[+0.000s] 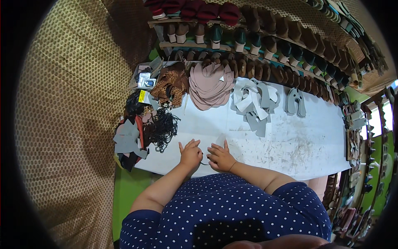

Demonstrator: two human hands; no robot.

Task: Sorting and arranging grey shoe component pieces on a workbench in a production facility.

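Observation:
My left hand (191, 155) and my right hand (222, 158) face each other just above the near edge of the white-covered table (199, 122). Their outer fingers are lifted and spread, while the thumbs and forefingers bend inward, closed. Between them shows a short piece of a thin dark strip (204, 163), its ends running in at the fingers. The fingers hide most of it. Just beyond my right hand a small pale, see-through piece (221, 139) lies on the cover.
Leopard-print pieces (170, 85), pink pieces (211, 87), grey and white cut pieces (255, 99) and grey U-shaped pieces (295, 102) line the far side. Black netted straps (165, 129) and grey scraps (127, 137) crowd the left. Shelves of shoe forms (269, 45) stand behind.

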